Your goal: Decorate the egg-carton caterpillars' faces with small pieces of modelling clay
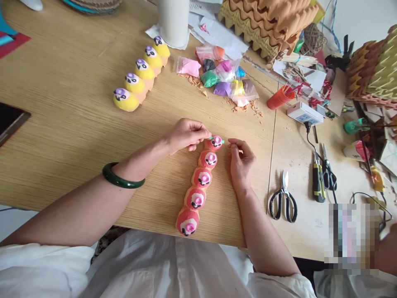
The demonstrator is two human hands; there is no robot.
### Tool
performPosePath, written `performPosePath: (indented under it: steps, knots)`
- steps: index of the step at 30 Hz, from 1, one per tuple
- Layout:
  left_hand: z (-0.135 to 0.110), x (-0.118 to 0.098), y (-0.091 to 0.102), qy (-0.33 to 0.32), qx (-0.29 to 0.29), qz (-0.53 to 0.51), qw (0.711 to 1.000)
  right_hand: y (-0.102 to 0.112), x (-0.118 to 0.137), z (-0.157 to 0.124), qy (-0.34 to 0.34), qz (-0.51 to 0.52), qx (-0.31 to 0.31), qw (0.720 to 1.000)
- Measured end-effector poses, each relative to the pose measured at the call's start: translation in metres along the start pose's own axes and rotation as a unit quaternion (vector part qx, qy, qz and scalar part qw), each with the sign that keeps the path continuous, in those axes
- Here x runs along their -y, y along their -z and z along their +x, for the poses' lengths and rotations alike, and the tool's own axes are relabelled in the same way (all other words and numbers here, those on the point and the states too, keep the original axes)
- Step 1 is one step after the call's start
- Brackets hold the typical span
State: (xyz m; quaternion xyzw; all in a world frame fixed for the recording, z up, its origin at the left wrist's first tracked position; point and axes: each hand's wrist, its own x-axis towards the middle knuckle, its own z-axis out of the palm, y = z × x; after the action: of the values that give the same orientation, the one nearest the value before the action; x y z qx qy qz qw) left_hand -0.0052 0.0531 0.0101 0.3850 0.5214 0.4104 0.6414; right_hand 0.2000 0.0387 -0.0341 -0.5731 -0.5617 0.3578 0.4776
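Observation:
A strip of egg carton [203, 178] lies lengthwise before me, its several bumps painted red, with white faces, pink rings and black marks of what looks like soft clay. Small green bits [222, 142] stick out on both sides of the farthest bump. My left hand [189, 134] is closed in a pinch, fingertips touching the left green bit. To the right of that bump, my right hand [242, 159] is curled with thumb and forefinger together, apart from the strip; anything between those fingertips is too small to make out.
A yellow-painted carton strip [141, 76] lies at far left. Behind are bags of coloured clay [221, 74], a white cylinder [173, 22] and stacked egg trays [266, 25]. Scissors [283, 200], a utility knife [318, 180], a red cup [281, 98] and a power strip [305, 113] are rightward. Another person's arm [387, 250] shows at lower right.

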Motion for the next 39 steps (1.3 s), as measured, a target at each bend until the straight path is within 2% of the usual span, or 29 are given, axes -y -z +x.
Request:
performPosePath:
  steps: [4,12,17,23,30,39]
  knots:
    - [0.002,0.001,-0.001,0.0,-0.002,0.01,1.0,0.0,-0.001,0.0,0.003,-0.001,-0.002,1.0]
    - [0.006,0.012,0.0,-0.047,-0.002,0.078,0.996,-0.001,-0.001,0.0,0.011,-0.011,0.0,1.0]
    - [0.004,0.011,0.0,-0.058,-0.004,0.094,0.994,-0.002,-0.003,-0.001,0.008,0.012,-0.005,1.0]
    - [0.004,0.01,-0.002,-0.057,-0.016,0.112,0.992,-0.002,-0.005,-0.002,-0.027,0.053,0.002,0.998]
    - [0.005,0.013,-0.001,-0.05,-0.026,0.123,0.991,-0.002,-0.007,-0.002,-0.002,0.032,0.023,0.999]
    - [0.001,0.007,0.002,-0.029,-0.037,0.047,0.998,-0.003,-0.006,-0.001,-0.014,0.036,0.016,0.999]
